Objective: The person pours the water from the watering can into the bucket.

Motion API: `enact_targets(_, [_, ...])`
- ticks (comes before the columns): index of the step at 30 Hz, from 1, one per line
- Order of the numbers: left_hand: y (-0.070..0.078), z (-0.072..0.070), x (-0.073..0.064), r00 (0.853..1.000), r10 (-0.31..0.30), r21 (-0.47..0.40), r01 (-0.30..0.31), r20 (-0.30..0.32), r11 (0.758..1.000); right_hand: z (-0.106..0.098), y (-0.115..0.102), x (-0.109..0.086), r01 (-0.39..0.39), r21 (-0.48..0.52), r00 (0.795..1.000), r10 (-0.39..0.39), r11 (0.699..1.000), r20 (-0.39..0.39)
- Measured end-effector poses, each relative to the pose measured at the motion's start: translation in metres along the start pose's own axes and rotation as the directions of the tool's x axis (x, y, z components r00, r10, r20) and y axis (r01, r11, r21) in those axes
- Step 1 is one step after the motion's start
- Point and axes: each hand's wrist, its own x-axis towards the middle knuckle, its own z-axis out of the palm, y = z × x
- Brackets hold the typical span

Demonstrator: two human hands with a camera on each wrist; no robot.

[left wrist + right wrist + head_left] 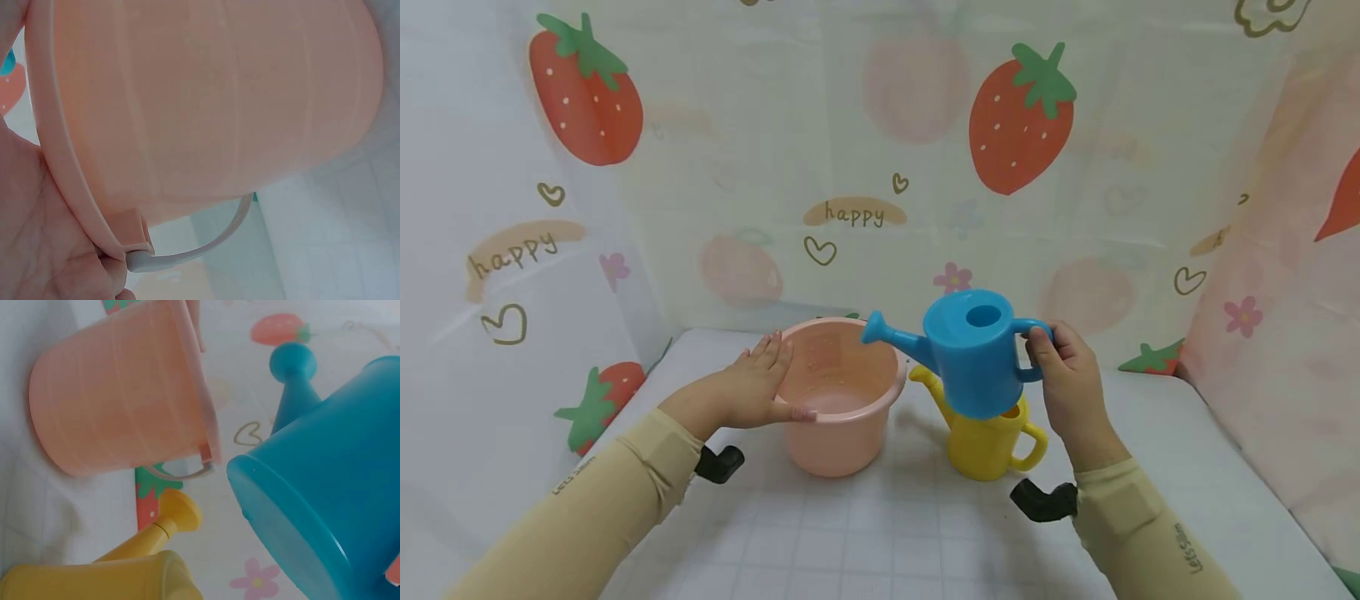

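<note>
My left hand (741, 385) rests on the near-left rim of a pink plastic bucket (837, 450), its fingers extended and the thumb along the front edge. In the left wrist view, the palm lies against the rim near the bucket's pale grey handle (209, 249). Held by its side handle in my right hand (1070, 383) is a blue watering can (973, 367), raised and nearly level. Its spout rose (292, 361) points left, close to the bucket's right rim. Behind and below it, a yellow watering can (981, 454) stands on the table, partly hidden.
A white gridded cloth covers the table (850, 550). Around the back and sides hangs a curtain (850, 125) printed with strawberries, hearts and flowers. Small droplets or specks show inside the bucket.
</note>
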Motion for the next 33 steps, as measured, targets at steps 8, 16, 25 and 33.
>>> enact_targets(8, [0.001, 0.001, -0.002, 1.000, 0.003, 0.002, -0.003, -0.010, 1.000, -0.012, 0.002, 0.001, -0.005, 0.019, 0.998, 0.006, 1.000, -0.069])
enact_targets(16, [0.002, 0.002, -0.003, 1.000, 0.002, 0.005, -0.002, -0.007, 1.000, -0.025, 0.004, 0.001, 0.001, 0.120, 0.984, 0.021, 0.993, -0.175])
enact_targets(25, [0.002, 0.003, -0.003, 1.000, -0.002, 0.008, 0.002, -0.008, 1.000, -0.043, 0.016, -0.002, -0.084, 0.116, 0.950, 0.115, 0.990, -0.290])
enact_targets(33, [0.002, 0.001, -0.004, 1.000, -0.001, -0.003, 0.001, -0.006, 1.000, -0.060, 0.029, -0.003, -0.035, 0.186, 0.909, 0.109, 0.982, -0.401])
